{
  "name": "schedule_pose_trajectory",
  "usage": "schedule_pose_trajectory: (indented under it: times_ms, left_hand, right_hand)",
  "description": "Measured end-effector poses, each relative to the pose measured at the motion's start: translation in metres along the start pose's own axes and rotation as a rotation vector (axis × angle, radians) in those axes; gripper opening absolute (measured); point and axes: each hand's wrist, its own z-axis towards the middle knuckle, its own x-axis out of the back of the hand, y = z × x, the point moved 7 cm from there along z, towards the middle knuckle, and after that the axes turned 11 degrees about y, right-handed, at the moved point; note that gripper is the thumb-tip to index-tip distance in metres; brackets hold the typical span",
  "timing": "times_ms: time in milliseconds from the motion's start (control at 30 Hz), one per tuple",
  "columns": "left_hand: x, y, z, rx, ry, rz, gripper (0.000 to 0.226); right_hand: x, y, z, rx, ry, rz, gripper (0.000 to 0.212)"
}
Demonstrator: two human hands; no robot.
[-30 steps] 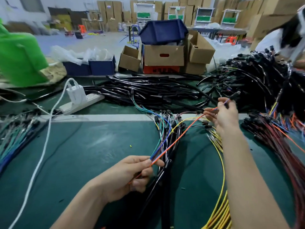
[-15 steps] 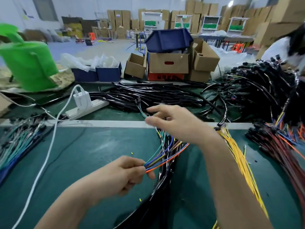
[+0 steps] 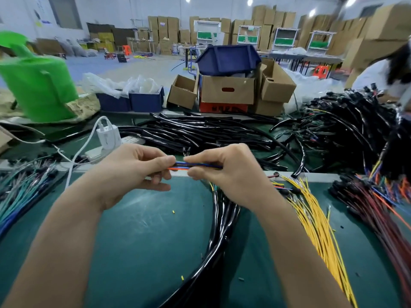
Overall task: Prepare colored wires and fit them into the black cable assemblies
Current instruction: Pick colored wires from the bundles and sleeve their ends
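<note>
Left hand (image 3: 138, 172) and right hand (image 3: 226, 174) both have fingers (image 3: 160, 162) clamped on the blue and orange wires (image 3: 181, 165), stretched crosswise between them above the surface (image 3: 133, 241), black cable assemblies (image 3: 222, 216) lying nearest the right hand.

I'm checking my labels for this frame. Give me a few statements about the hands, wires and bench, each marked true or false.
1. The left hand and the right hand both pinch the same blue and orange wires. True.
2. The yellow wires lie left of the left hand. False: they lie on the mat, right of the right hand.
3. A blue bin sits on a cardboard box. True.
4. The green bag stands at the far right. False: it stands at the far left.
</note>
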Motion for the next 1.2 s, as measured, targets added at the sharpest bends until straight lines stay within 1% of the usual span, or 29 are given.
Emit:
schedule_pose_trajectory:
  times_ms: [133, 233, 367, 467, 500, 567, 633, 833, 867, 933, 1000, 1100, 1200]
  left_hand:
    - [-0.008, -0.003, 0.002, 0.045, 0.074, -0.236, 0.019]
    - [-0.016, -0.002, 0.003, 0.100, 0.049, -0.437, 0.020]
    - [-0.034, -0.005, 0.002, 0.207, -0.002, -0.659, 0.024]
    - [-0.049, -0.005, -0.003, 0.303, -0.128, -0.808, 0.025]
    - [-0.052, -0.003, -0.004, 0.303, -0.189, -0.845, 0.025]
    - [-0.056, 0.002, -0.008, 0.272, -0.307, -0.902, 0.037]
    - [-0.060, 0.004, -0.011, 0.243, -0.372, -0.907, 0.046]
    - [-0.063, 0.005, -0.011, 0.200, -0.352, -0.894, 0.045]
    - [-0.061, 0.007, -0.011, 0.189, -0.334, -0.896, 0.043]
    - [-0.057, 0.008, -0.008, 0.180, -0.268, -0.899, 0.032]
    - [-0.052, 0.009, -0.006, 0.140, -0.157, -0.827, 0.022]
    - [-0.039, 0.018, -0.006, -0.078, 0.017, -0.557, 0.019]
    - [-0.031, 0.035, -0.014, -0.319, 0.097, -0.304, 0.017]
  right_hand:
    - [0.013, 0.008, 0.001, -0.074, 0.056, 0.120, 0.019]
    - [0.021, 0.011, 0.002, -0.115, 0.091, 0.187, 0.018]
    - [0.032, 0.013, 0.000, -0.165, 0.072, 0.331, 0.019]
    - [0.038, 0.014, -0.003, -0.187, 0.031, 0.382, 0.020]
    - [0.039, 0.014, -0.004, -0.185, 0.015, 0.397, 0.020]
    - [0.042, 0.013, -0.006, -0.191, -0.005, 0.432, 0.018]
    - [0.043, 0.012, -0.007, -0.195, -0.015, 0.450, 0.017]
    - [0.044, 0.015, -0.008, -0.210, -0.061, 0.419, 0.023]
    - [0.045, 0.016, -0.008, -0.219, -0.057, 0.416, 0.024]
    - [0.045, 0.018, -0.008, -0.235, -0.048, 0.412, 0.024]
    - [0.044, 0.019, -0.008, -0.239, -0.032, 0.405, 0.021]
    - [0.045, 0.022, -0.007, -0.248, -0.012, 0.396, 0.016]
    - [0.045, 0.023, -0.007, -0.253, -0.033, 0.385, 0.016]
